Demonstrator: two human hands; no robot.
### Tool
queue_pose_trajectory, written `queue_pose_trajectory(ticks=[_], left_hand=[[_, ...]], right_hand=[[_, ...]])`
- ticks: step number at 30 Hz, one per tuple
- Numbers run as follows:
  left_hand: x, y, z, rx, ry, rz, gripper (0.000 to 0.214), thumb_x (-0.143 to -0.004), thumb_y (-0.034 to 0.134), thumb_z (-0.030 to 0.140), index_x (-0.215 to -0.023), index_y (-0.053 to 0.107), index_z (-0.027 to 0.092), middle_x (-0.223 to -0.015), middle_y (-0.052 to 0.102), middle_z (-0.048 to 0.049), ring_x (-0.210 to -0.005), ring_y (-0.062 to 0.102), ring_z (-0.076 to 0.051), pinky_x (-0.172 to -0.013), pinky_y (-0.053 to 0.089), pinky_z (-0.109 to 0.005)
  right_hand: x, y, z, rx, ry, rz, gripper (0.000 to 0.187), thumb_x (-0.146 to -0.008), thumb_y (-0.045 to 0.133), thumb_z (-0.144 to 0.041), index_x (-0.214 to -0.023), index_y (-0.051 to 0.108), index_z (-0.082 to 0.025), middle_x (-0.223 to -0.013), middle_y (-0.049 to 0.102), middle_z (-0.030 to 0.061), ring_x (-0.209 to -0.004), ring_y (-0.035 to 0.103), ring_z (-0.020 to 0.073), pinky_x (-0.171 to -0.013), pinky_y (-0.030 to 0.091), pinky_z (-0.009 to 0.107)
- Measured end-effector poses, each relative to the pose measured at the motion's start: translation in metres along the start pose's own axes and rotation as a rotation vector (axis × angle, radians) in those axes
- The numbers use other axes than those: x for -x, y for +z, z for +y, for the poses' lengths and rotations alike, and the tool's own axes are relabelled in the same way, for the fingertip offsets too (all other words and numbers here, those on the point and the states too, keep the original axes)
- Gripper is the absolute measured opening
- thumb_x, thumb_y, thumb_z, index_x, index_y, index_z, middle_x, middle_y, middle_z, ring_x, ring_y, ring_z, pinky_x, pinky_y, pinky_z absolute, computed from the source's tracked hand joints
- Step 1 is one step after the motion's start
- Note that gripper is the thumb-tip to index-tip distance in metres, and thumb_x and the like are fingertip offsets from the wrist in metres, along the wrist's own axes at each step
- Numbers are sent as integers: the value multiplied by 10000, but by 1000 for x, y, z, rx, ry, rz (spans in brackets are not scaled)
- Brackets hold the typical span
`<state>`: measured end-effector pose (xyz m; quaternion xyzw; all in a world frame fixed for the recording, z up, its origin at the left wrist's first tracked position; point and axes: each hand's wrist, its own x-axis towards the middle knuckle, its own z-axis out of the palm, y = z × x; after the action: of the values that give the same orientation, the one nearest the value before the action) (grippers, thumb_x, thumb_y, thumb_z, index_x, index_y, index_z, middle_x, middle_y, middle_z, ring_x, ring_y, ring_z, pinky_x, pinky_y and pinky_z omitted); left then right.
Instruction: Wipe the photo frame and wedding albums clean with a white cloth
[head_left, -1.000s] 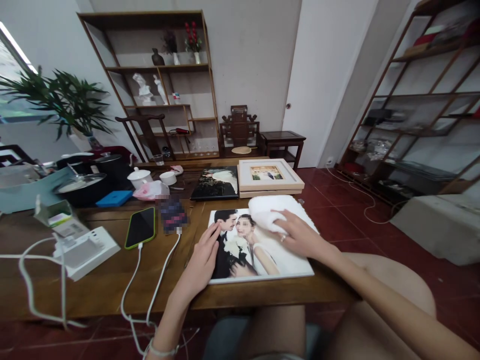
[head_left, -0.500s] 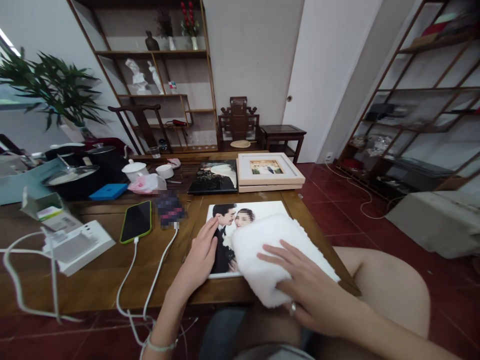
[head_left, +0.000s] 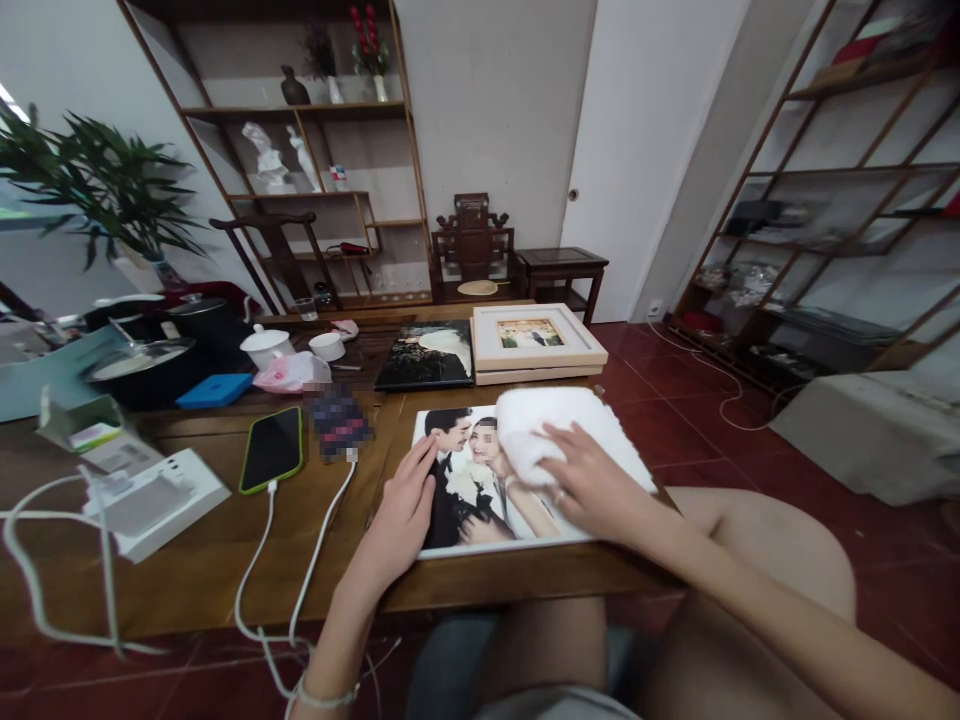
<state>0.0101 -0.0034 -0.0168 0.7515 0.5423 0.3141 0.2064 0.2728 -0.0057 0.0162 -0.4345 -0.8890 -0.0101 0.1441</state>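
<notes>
On the wooden table in front of me lies a white-edged wedding photo panel (head_left: 480,505) showing a couple. My left hand (head_left: 405,505) rests flat on its left edge, fingers stretched out and holding nothing. A fluffy white cloth (head_left: 592,430) covers the panel's upper right part and hangs past its right side. My right hand (head_left: 589,480) is on the cloth, its fingers pressing into the near side and gripping it. Part of the photo's right side is hidden beneath the cloth and hand.
Behind the panel lie a dark photo panel (head_left: 424,355) and stacked pale frames (head_left: 540,362). To the left are a green-edged phone (head_left: 271,450) on a white cable, an opened white box (head_left: 161,500), a blue box (head_left: 215,390) and a lidded pan (head_left: 142,362).
My right hand has slid the white cloth away from me over the panel, toward its upper right. More of the photo's lower part now shows. The left hand stays in place.
</notes>
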Motion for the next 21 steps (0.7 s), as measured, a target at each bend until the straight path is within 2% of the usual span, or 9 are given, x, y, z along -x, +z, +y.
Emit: queue_pose_trajectory(ticks=[3, 6, 8, 10, 13, 16, 18, 21], left_hand=[[-1, 1, 0, -4, 11, -4, 449, -925, 288, 289, -1364, 366, 232, -1464, 323, -65, -1353, 269, -195, -1113, 184, -442], [-1, 1, 0, -24, 22, -4, 454, -924, 286, 288, -1363, 368, 208, -1463, 323, -81, -1351, 271, -197, -1109, 196, -441], [-1, 0, 1, -25, 26, -3, 453, -923, 292, 289, -1364, 366, 219, -1463, 325, -74, -1349, 276, -199, -1109, 195, -443], [-1, 0, 1, -19, 13, -10, 452, -923, 290, 288, -1365, 364, 229, -1464, 323, -64, -1350, 273, -200, -1111, 188, -446], [-1, -1, 2, -14, -15, -26, 456, -923, 284, 290, -1367, 361, 222, -1470, 312, -60, -1357, 258, -199, -1114, 180, -444], [0, -1, 1, -17, -15, -22, 454, -924, 287, 292, -1368, 360, 230, -1472, 310, -53, -1358, 256, -198, -1115, 184, -437], [0, -1, 0, -14, -6, -13, 452, -928, 285, 292, -1372, 351, 240, -1473, 308, -49, -1357, 258, -198, -1115, 186, -438], [1, 0, 0, -2, 10, 1, 450, -931, 284, 295, -1375, 347, 247, -1469, 315, -50, -1354, 263, -196, -1118, 176, -440]], right_hand=[[36, -13, -44, -72, -87, -131, 285, -712, 536, -143, -969, 655, -181, -1350, 458, 153, -1303, 298, 328, -1051, 201, 583], [52, -21, -60, -147, -184, -180, 280, -678, 562, -173, -933, 671, -207, -1386, 423, 119, -1312, 278, 329, -1066, 184, 570], [45, -21, -50, -188, -168, -154, 323, -683, 545, -151, -975, 664, -217, -1372, 447, 96, -1301, 311, 292, -1076, 204, 531], [26, -15, -27, -183, -100, -85, 342, -710, 526, -130, -1019, 651, -206, -1332, 488, 109, -1275, 358, 268, -1065, 245, 507], [-10, -4, 16, -89, -32, 25, 265, -791, 501, -178, -1012, 646, -159, -1276, 524, 168, -1237, 403, 292, -1014, 309, 521], [-35, 4, 42, -19, -20, 37, 272, -830, 469, -179, -1040, 636, -134, -1244, 546, 174, -1257, 373, 312, -1010, 291, 542], [-37, 5, 41, 3, -18, 17, 286, -824, 468, -162, -1057, 631, -132, -1278, 521, 171, -1279, 339, 325, -1012, 270, 563], [-14, 2, 12, 1, -38, -29, 276, -792, 497, -151, -1022, 649, -129, -1320, 480, 184, -1297, 306, 339, -1027, 231, 583]])
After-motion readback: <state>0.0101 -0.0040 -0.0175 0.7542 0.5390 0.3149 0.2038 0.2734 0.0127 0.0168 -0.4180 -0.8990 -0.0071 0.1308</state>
